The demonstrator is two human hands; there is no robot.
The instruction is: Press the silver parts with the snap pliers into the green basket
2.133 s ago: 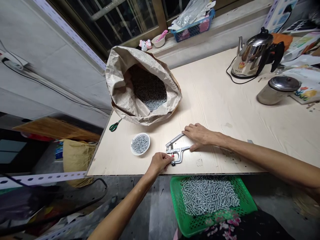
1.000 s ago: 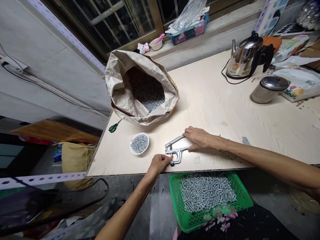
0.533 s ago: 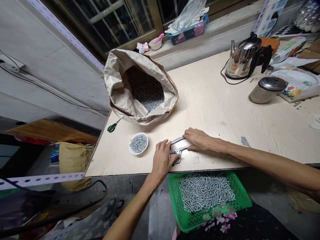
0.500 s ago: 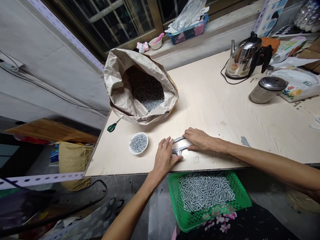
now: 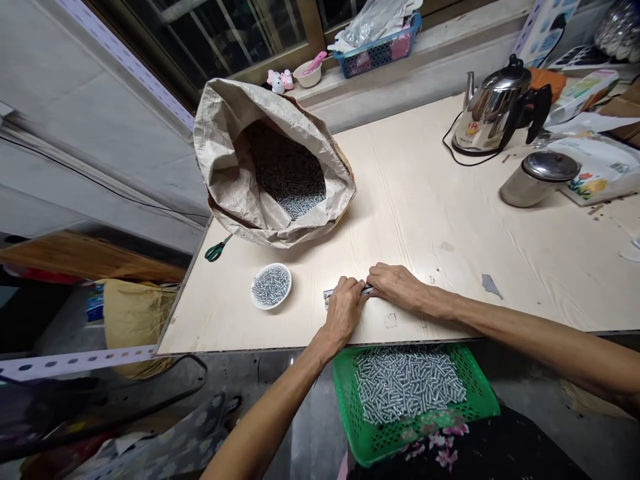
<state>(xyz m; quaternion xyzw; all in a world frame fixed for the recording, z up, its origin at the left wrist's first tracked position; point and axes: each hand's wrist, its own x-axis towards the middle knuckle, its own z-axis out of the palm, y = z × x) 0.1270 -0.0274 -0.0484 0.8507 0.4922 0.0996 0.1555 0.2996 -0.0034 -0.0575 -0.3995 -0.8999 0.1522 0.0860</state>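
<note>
A metal hand press tool (image 5: 328, 294) lies on the pale wooden table (image 5: 440, 200) near its front edge. Only the tool's left end shows. My left hand (image 5: 346, 311) rests on top of the tool with fingers curled over it. My right hand (image 5: 397, 285) lies on the tool's handles just to the right, fingers closed over them. A small white bowl of metal pieces (image 5: 271, 286) sits left of my hands. Below the table edge, a green basket (image 5: 415, 390) holds several small silver metal pieces.
A large open sack of small metal parts (image 5: 275, 173) stands at the back left, with green-handled scissors (image 5: 217, 249) beside it. A steel kettle (image 5: 495, 110) and a lidded steel pot (image 5: 540, 177) stand at the right. A blue basket (image 5: 380, 47) sits on the windowsill.
My left hand moved from the front tip of the tool up onto its top and now covers it. My right hand stayed on the handles. The camera view shifted slightly.
</note>
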